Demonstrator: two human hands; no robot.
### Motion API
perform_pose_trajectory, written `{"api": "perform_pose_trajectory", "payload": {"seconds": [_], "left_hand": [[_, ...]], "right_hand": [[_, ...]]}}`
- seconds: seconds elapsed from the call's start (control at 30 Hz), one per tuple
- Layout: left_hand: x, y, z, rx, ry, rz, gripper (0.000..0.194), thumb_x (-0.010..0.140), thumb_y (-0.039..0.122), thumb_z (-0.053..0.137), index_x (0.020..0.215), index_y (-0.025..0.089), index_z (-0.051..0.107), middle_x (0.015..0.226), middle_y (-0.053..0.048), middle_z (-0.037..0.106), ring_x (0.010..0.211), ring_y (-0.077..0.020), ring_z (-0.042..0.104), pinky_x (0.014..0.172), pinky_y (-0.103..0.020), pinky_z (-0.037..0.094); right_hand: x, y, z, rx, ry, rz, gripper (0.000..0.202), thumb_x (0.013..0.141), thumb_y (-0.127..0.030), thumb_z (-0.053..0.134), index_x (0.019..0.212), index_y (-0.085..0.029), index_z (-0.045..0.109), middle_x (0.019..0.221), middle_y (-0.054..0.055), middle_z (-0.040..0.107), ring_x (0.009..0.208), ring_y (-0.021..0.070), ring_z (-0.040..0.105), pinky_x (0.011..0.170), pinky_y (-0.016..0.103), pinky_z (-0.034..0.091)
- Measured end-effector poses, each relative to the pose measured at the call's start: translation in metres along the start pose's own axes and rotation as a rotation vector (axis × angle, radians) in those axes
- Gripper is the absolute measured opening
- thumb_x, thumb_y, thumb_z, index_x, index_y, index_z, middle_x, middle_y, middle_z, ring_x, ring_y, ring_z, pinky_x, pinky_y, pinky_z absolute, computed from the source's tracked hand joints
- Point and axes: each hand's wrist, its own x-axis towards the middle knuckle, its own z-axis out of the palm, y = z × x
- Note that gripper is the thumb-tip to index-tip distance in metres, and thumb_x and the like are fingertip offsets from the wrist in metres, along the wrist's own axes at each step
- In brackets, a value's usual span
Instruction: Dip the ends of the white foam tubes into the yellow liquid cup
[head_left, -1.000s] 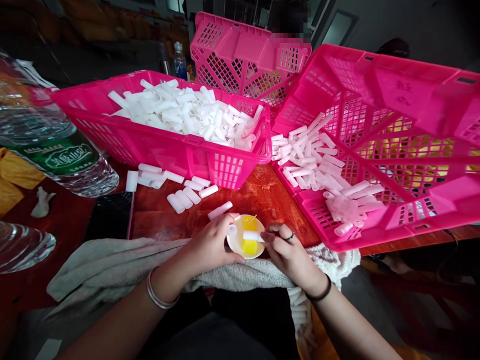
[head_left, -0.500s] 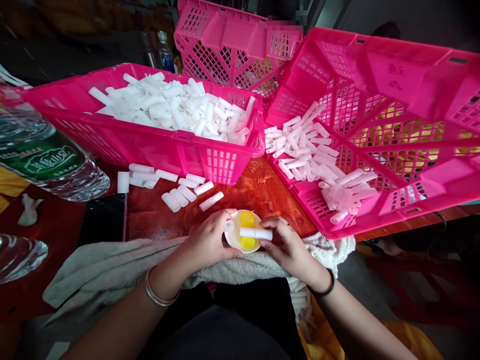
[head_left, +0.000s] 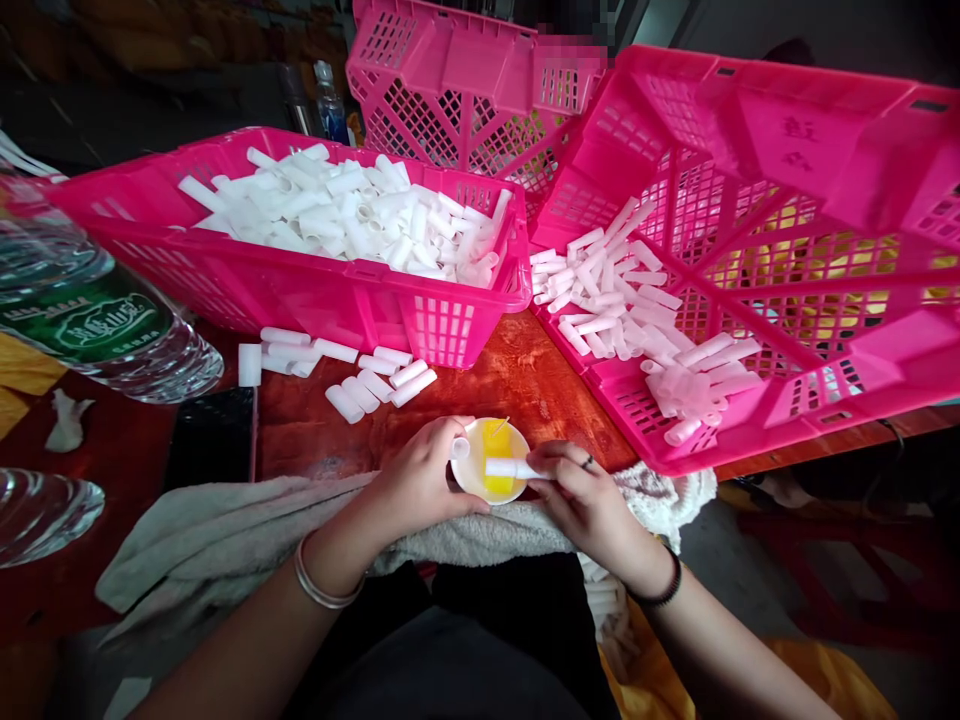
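Note:
A small white bowl with a yellow block in it is near the table's front edge. My left hand grips its left side, with a short white tube between the fingers at the rim. Over the bowl, a longer white tube lies level, its right end pinched in my right hand. Several loose white tubes rest on the red-brown table beyond my left hand.
A pink basket heaped with white tubes stands at the back left. To the right, another pink basket lies tilted with tubes inside. Large water bottles are at the left. A pale towel covers the front edge.
My right fingers have closed further around the tube's right end, hiding more of it. One loose tube on the table now appears closer beside its neighbour. The view has shifted slightly.

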Motion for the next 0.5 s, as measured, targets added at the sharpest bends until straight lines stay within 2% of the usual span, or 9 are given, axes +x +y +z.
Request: {"api": "perform_pose_trajectory", "payload": {"seconds": [0.07, 0.2, 0.27, 0.4, 0.47, 0.5], "left_hand": [[0.0, -0.001, 0.001, 0.0, 0.0, -0.011, 0.08, 0.048, 0.032, 0.093, 0.113, 0.024, 0.046, 0.126, -0.009, 0.055, 0.117, -0.0304, 0.053, 0.099, -0.046, 0.046], [0.0, -0.002, 0.001, -0.008, -0.019, -0.027, 0.08, 0.05, 0.032, 0.092, 0.115, 0.023, 0.046, 0.128, -0.009, 0.054, 0.117, -0.0306, 0.052, 0.098, -0.046, 0.046], [0.001, -0.001, 0.0, -0.014, -0.028, -0.047, 0.08, 0.05, 0.034, 0.092, 0.114, 0.023, 0.046, 0.129, -0.01, 0.053, 0.118, -0.0312, 0.052, 0.098, -0.047, 0.046], [0.0, 0.001, -0.002, -0.015, -0.061, -0.072, 0.076, 0.053, 0.035, 0.091, 0.113, 0.023, 0.045, 0.129, -0.012, 0.053, 0.118, -0.0316, 0.051, 0.098, -0.049, 0.046], [-0.002, 0.002, -0.003, 0.015, -0.049, -0.013, 0.073, 0.055, 0.034, 0.089, 0.111, 0.022, 0.044, 0.134, -0.015, 0.049, 0.122, -0.0327, 0.049, 0.1, -0.049, 0.044], [-0.002, 0.003, -0.004, 0.041, -0.023, 0.039, 0.07, 0.058, 0.034, 0.088, 0.11, 0.021, 0.043, 0.137, -0.017, 0.044, 0.125, -0.0341, 0.046, 0.101, -0.05, 0.043]], "right_hand": [[0.0, -0.001, -0.001, -0.035, 0.011, -0.071, 0.019, 0.093, -0.014, 0.049, 0.108, -0.021, 0.059, 0.106, 0.011, 0.057, 0.102, 0.0234, 0.059, 0.082, 0.038, 0.055], [-0.003, -0.003, 0.001, 0.103, -0.005, 0.15, 0.029, 0.093, -0.022, 0.056, 0.122, -0.021, 0.051, 0.102, 0.01, 0.063, 0.087, 0.0211, 0.066, 0.07, 0.033, 0.058], [-0.004, -0.002, 0.002, 0.085, 0.016, 0.168, 0.027, 0.093, -0.023, 0.056, 0.12, -0.02, 0.054, 0.099, 0.01, 0.066, 0.084, 0.0206, 0.067, 0.07, 0.032, 0.059], [-0.007, 0.005, 0.001, -0.167, 0.028, -0.159, 0.019, 0.092, -0.013, 0.053, 0.107, -0.02, 0.061, 0.107, 0.011, 0.063, 0.097, 0.0237, 0.063, 0.08, 0.039, 0.055], [-0.007, 0.007, 0.001, -0.235, 0.021, -0.276, 0.021, 0.091, -0.008, 0.051, 0.104, -0.021, 0.061, 0.107, 0.01, 0.062, 0.094, 0.0227, 0.062, 0.078, 0.039, 0.055], [-0.007, 0.007, 0.001, -0.223, 0.036, -0.284, 0.021, 0.091, -0.007, 0.052, 0.104, -0.021, 0.06, 0.106, 0.009, 0.062, 0.094, 0.0221, 0.062, 0.078, 0.039, 0.055]]}}
